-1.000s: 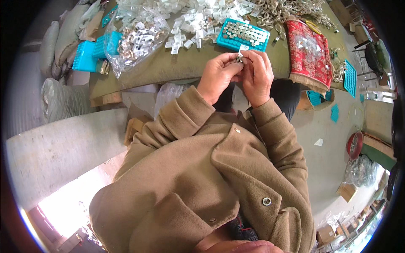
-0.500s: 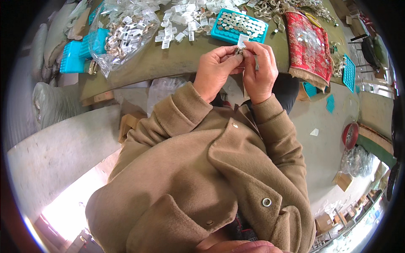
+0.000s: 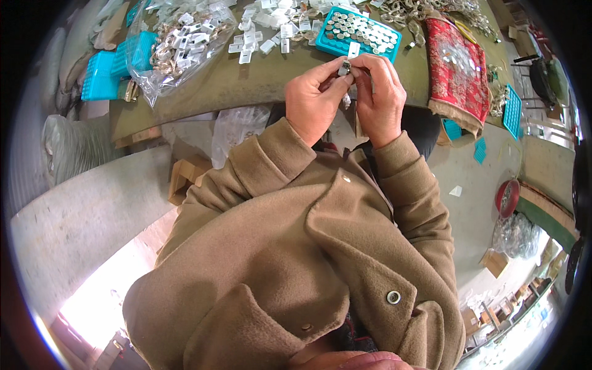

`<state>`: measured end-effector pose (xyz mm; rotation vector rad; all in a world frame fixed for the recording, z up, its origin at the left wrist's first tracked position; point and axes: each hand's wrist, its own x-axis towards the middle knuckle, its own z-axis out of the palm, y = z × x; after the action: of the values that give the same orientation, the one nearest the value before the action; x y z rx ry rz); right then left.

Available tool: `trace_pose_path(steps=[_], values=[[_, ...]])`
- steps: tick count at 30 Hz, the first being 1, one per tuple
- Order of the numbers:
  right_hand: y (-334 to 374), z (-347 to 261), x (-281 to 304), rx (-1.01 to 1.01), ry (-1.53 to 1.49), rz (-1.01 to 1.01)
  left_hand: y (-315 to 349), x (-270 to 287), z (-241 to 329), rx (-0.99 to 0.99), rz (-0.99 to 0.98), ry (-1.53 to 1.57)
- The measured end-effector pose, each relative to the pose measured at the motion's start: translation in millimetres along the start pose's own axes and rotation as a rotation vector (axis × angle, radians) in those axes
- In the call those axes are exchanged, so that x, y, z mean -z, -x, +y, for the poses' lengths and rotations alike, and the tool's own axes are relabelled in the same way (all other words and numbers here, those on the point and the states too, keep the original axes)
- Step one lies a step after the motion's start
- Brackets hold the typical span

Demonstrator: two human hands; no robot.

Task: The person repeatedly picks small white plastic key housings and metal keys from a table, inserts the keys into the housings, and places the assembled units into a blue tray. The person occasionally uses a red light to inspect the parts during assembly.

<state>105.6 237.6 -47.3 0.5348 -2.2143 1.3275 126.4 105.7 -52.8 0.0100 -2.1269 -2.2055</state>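
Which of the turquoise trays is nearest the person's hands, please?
The tray holding round silvery pieces, just beyond the left hand and right hand; the other trays lie farther off, near the plastic bag or around the red cloth.

1. Between the fingers (image 3: 372, 62), fingertips partly cover the small metal piece (image 3: 345, 66); its details are too small to tell.
2. Just beyond the fingers, the right hand (image 3: 381, 102) hides part of the blue tray's (image 3: 333, 47) near edge.
3. Beyond and left of them, the top edge cuts off the white plastic pieces (image 3: 271, 31).
4. Beyond and right, it crops the tangled heap (image 3: 431, 7).
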Motion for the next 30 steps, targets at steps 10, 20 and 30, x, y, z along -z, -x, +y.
trace_pose_path(steps=[10,20,30], values=[[-7.4,3.2,-9.0,0.049,0.065,0.042,-14.9,9.0,13.3,0.296,-0.115,0.401],[-10.5,5.4,6.5,-0.219,-0.185,0.101,-19.5,17.7,18.5,0.440,-0.213,0.467],[-14.0,1.6,21.8,-0.314,-0.299,-0.057,-21.8,22.6,25.0,0.387,-0.266,0.395]])
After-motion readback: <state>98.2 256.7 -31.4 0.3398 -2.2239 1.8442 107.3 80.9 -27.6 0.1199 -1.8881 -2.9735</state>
